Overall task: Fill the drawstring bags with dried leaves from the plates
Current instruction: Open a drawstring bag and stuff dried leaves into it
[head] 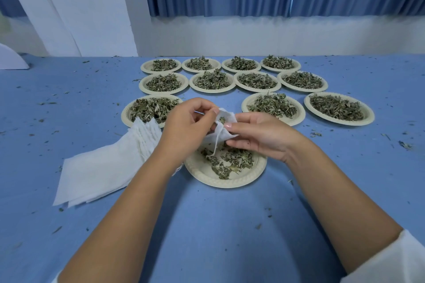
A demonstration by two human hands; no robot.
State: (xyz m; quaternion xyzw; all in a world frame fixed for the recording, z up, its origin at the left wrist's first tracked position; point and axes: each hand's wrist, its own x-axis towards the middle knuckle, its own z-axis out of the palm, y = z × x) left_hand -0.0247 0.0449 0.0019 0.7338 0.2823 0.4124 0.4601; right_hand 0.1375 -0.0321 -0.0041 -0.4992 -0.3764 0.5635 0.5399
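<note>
A small white drawstring bag (222, 127) hangs above the nearest paper plate (208, 176). My left hand (186, 124) pinches its left edge, and my right hand (259, 134) pinches its right side with thumb and forefinger. The bag's mouth is open at the top, with some dried leaves inside. Its string dangles down toward the plate. A thin scatter of dried leaves (232, 161) lies on that plate. A fanned stack of flat white bags (108, 165) lies on the table to the left.
Several heaped plates of dried leaves stand in rows beyond my hands, the closest at left (127, 115) and at right (297, 112). Leaf crumbs dot the blue tablecloth (218, 225). A white object (11, 58) sits at the far left edge. Blue curtains hang behind.
</note>
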